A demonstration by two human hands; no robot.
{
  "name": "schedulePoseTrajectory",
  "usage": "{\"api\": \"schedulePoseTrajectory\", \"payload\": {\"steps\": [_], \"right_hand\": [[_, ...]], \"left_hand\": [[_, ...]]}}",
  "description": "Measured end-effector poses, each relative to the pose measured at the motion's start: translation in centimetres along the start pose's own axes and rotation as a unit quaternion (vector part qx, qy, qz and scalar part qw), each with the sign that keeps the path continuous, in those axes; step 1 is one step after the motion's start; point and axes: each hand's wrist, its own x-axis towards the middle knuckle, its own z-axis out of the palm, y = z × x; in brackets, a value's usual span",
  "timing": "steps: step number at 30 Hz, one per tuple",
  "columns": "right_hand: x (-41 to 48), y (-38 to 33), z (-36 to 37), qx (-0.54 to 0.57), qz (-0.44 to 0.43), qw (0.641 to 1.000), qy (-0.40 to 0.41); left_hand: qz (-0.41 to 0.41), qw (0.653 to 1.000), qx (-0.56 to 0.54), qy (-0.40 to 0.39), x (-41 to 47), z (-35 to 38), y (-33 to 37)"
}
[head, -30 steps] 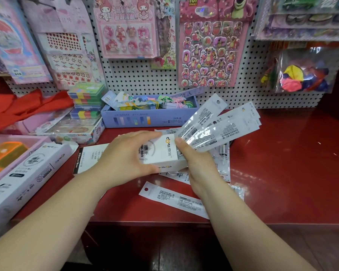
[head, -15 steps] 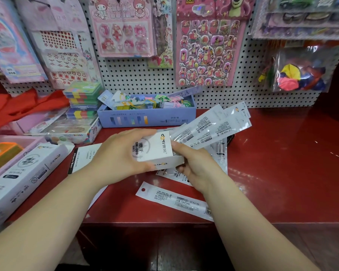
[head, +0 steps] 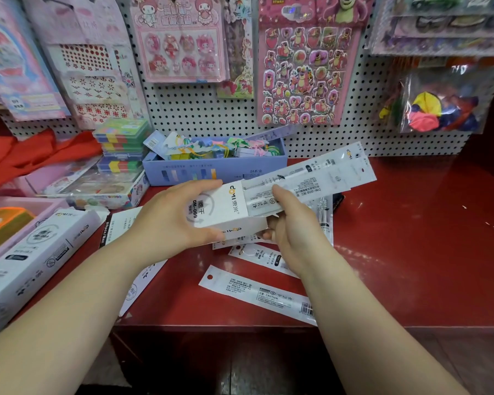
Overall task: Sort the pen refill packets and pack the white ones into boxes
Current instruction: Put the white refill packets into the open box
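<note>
Fingers (head: 280, 192) of the right hand (head: 294, 232) pinch white packets (head: 320, 178), apparently half-inserted; left hand (head: 169, 218) grips the box (head: 226, 206) mid-frame. Keep edges aligned, push straight.

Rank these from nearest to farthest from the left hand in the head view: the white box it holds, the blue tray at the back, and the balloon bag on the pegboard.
1. The white box, held in the left hand itself.
2. The blue tray, just behind the hand against the pegboard.
3. The balloon bag, hanging far off to the upper right.
</note>
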Motion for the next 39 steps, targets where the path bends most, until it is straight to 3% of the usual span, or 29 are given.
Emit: {"api": "schedulePoseTrajectory", "payload": {"steps": [5,9,12,16,19,28,35,39], "right_hand": [[0.0,0.7,0.3,-0.043,-0.006,0.999,0.029],[0.1,0.8,0.2,-0.085,0.007,0.996,-0.003],[0.3,0.2,-0.1,-0.028,-0.004,0.999,-0.020],[0.4,0.0,-0.3,0.050,-0.024,0.997,0.061],[0.6,0.2,-0.4,0.020,-0.041,0.995,0.090],[0.2,0.4,0.0,-0.075,0.005,0.997,0.017],[0.2,-0.4,-0.7,0.062,-0.023,0.995,0.073],[0.7,-0.3,-1.4,0.013,-0.075,0.994,0.080]], "left_hand": [[0.005,0.999,0.036,0.015,0.1,0.3,0.1],[0.009,0.998,0.062,0.022,0.2,0.5,0.1],[-0.006,0.999,0.036,0.028,0.2,0.2,0.1],[-0.015,0.999,0.025,0.034,0.3,0.0,0.1],[-0.014,0.999,0.020,0.042,0.4,0.0,0.1],[0.005,0.998,0.052,0.029,0.3,0.6,0.3],[-0.006,0.999,0.031,0.037,0.4,0.2,0.1],[-0.006,0.999,0.019,0.045,0.4,0.1,0.1]]}}
